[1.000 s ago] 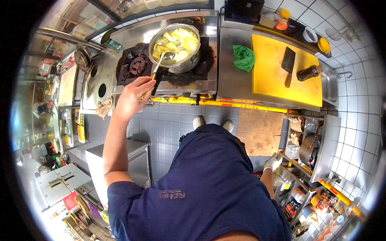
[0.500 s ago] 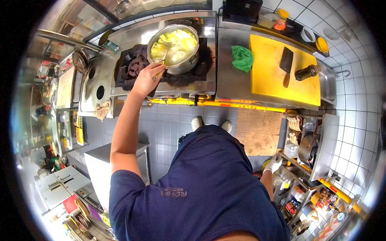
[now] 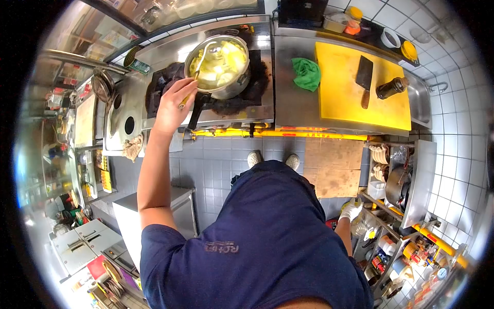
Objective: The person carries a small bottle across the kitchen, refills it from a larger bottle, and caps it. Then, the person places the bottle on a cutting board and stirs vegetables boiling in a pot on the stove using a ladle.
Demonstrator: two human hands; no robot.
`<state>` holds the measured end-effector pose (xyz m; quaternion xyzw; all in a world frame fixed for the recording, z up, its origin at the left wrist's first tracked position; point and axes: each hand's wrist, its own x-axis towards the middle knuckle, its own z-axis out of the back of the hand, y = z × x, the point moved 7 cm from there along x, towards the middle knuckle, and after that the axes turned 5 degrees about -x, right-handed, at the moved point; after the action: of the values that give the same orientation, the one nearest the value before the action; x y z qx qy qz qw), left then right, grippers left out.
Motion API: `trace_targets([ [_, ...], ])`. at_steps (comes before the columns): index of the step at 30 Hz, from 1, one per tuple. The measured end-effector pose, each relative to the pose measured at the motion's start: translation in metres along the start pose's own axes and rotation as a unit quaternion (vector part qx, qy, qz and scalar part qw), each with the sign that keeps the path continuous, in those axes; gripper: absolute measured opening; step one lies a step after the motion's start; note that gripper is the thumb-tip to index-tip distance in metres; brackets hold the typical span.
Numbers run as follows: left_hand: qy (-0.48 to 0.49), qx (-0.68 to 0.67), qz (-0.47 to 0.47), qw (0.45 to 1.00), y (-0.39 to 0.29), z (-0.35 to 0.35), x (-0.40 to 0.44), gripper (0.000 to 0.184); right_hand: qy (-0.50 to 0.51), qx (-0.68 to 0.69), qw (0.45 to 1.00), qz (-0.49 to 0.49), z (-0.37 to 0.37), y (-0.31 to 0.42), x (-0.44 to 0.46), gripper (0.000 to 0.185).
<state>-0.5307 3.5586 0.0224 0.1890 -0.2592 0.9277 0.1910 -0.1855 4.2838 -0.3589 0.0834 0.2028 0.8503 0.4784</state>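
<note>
My left hand (image 3: 175, 105) is closed around the yellow handle of a metal ladle (image 3: 202, 61), whose head lies over and among the food in the pot and does not show clearly. Pale yellow-green cut vegetables (image 3: 226, 57) and cloudy liquid fill the metal saucepan (image 3: 229, 91). The pan stands on the stove, and its black handle (image 3: 196, 113) points toward me, just right of my left hand. Down at my side, my right hand (image 3: 351, 210) wears a white glove and is nearest the shelf rack; its fingers are too small and unclear to read.
Right of the stove, a yellow cutting board (image 3: 337, 95) bears a cleaver (image 3: 364, 72) and a dark bottle (image 3: 392, 88). A green cloth (image 3: 306, 74) lies beside it. An open-fronted rack (image 3: 378, 226) stands near my right side, and a steel-topped unit (image 3: 154, 206) at my left.
The ladle has swung toward the pan's far left side, with its metal shaft now more exposed. My left hand has shifted slightly left and down, uncovering the pan's black handle.
</note>
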Motion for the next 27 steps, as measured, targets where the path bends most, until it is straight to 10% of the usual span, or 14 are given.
trace_targets([
  [27, 0.128, -0.001, 0.002, 0.992, 0.052, -0.095, 0.044, 0.021, -0.021, -0.018, 0.999, 0.024, -0.009, -0.033, -0.015, 0.040],
])
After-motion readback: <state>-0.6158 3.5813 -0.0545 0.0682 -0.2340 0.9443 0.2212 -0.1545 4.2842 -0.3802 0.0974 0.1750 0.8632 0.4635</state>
